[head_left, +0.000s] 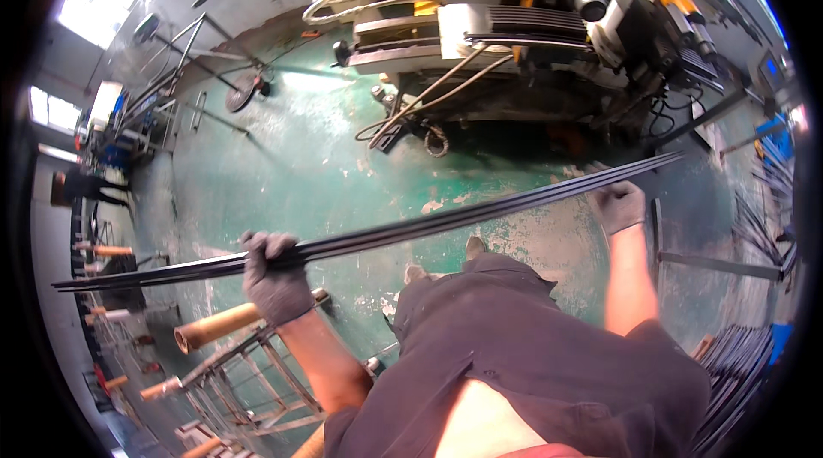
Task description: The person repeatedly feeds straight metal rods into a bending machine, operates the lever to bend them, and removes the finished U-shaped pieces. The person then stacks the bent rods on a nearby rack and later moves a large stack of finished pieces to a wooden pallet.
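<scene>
A bundle of long, slender bars (446, 221) spans the space before the person's body, raised above the floor and slanting up toward the right; they are dark, nearly black, with thin pale highlights running lengthwise, and at the left end their tips part slightly. The left hand (276, 280), in a grey glove, is wrapped firmly around the bundle, while the gloved right hand (619, 206) has its fingers curled at the near edge by the other end; blur there means I cannot tell whether they close fully around it. Below the left hand, a brown cardboard tube (219, 327) lies near an open metal rack (225, 359). At lower right, more dark bars (729, 372) lie side by side next to something blue (780, 342). Beyond the worn green floor (291, 171) stands a machine (399, 55) with dangling hoses (441, 98)
</scene>
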`<state>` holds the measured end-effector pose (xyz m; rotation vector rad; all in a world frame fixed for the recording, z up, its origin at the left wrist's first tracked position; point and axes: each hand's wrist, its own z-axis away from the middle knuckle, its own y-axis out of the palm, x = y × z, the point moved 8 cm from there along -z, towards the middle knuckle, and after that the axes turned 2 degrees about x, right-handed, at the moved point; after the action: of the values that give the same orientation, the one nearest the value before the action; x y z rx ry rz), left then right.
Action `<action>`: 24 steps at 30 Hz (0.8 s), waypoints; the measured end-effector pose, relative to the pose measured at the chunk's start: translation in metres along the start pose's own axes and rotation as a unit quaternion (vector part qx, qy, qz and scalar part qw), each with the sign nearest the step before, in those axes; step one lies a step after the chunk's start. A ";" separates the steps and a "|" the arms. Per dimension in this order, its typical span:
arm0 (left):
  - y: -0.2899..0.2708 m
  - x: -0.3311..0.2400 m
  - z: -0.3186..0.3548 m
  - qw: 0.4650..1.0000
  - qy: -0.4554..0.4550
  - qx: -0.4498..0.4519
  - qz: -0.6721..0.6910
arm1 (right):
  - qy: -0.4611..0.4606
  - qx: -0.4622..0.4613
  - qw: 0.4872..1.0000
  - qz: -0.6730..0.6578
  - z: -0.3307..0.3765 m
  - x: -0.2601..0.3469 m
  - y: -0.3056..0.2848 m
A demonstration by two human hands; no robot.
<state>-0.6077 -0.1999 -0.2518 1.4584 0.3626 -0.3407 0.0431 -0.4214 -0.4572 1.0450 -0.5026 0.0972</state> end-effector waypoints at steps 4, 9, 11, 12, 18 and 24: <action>0.065 0.137 -0.037 0.992 -0.113 0.015 -0.046 | -0.106 -0.089 0.982 -0.130 -0.024 -0.053 0.088; 0.092 0.105 -0.144 0.979 -0.088 0.175 -0.058 | -0.211 -0.084 0.974 -0.011 -0.055 0.052 0.069; 0.102 0.094 -0.190 0.980 -0.074 0.176 -0.052 | -0.244 -0.119 0.962 0.009 -0.062 0.096 0.066; 0.099 0.095 -0.210 0.984 -0.056 0.151 -0.072 | -0.286 -0.130 0.948 0.049 -0.075 0.121 0.052; 0.078 0.211 -0.294 0.978 -0.117 0.112 -0.129 | -0.279 -0.298 0.910 0.074 -0.137 0.159 0.124; 0.081 0.334 -0.325 0.961 -0.244 0.033 -0.125 | -0.253 -0.240 0.937 0.035 -0.253 0.194 0.087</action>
<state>-0.2823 0.1287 -0.3512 1.3397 0.1335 -0.9035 0.2761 -0.1937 -0.4022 0.5608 -0.9774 -0.2310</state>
